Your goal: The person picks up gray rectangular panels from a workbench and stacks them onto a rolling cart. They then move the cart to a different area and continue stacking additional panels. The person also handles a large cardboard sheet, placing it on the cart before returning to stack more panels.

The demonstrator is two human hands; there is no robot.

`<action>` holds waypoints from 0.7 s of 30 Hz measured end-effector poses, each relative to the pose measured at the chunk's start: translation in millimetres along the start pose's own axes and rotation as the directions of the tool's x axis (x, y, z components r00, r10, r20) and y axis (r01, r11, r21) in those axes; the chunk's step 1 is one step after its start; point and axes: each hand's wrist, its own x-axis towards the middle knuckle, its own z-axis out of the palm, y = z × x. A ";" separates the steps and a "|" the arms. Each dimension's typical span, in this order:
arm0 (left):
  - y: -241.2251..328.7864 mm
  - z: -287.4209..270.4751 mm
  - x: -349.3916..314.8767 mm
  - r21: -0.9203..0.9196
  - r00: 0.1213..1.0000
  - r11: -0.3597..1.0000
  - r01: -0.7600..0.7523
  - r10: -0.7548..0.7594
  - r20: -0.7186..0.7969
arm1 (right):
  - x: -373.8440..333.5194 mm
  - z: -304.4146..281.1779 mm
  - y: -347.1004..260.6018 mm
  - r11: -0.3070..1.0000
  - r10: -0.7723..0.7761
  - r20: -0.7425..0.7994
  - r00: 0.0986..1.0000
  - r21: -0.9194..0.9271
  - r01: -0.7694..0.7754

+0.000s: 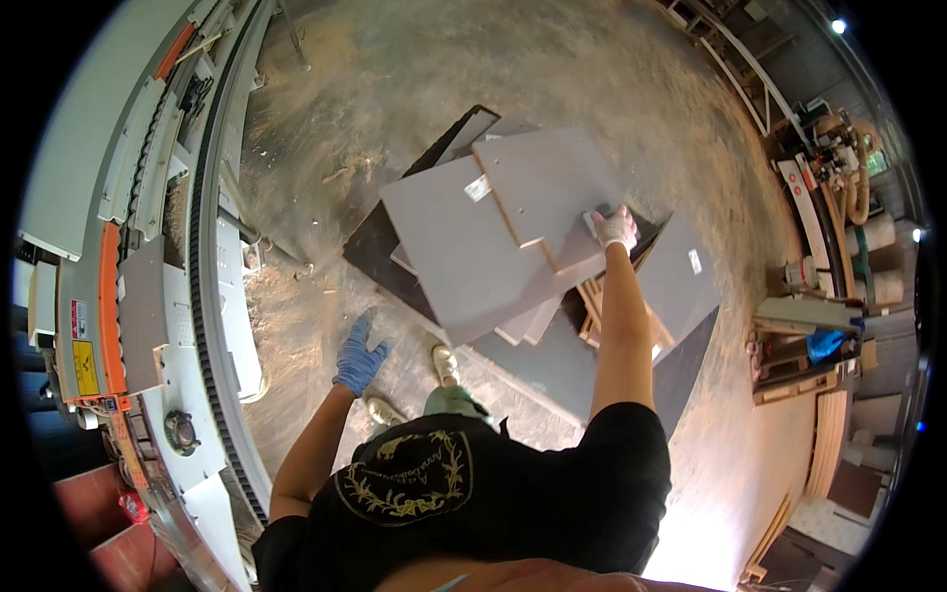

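Note:
My left hand, in a blue glove, hangs over the floor left of the stack with its fingers spread and nothing in them. My right hand, in a pale glove with pinkish fingers, is closed at the right edge of a notched grey panel. A small dark patch shows by its fingertips; I cannot make out what it is. That panel lies partly over another grey panel bearing a white label. Beneath them, dark boards and smaller pieces lie at mixed angles.
A long machine with a black cable track runs along the left. Another labelled grey panel lies at the stack's right. Sawdust covers the concrete floor. Wooden pieces and equipment stand along the right side.

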 end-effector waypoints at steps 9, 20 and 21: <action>98.8 84.3 88.9 0.625 0.914 0.713 -0.318 0.407 0.001 | -6.2 -26.5 -37.4 0.978 -0.133 0.168 0.977 -0.141 0.157; 131.0 187.4 138.3 0.541 0.931 0.786 -0.298 0.113 0.347 | -24.7 -21.2 -20.4 0.988 -0.145 0.186 0.972 -0.025 0.153; 131.1 189.3 139.6 0.541 0.934 0.789 -0.292 0.115 0.337 | -23.4 -12.6 -13.6 0.988 -0.155 0.067 0.986 -0.012 0.156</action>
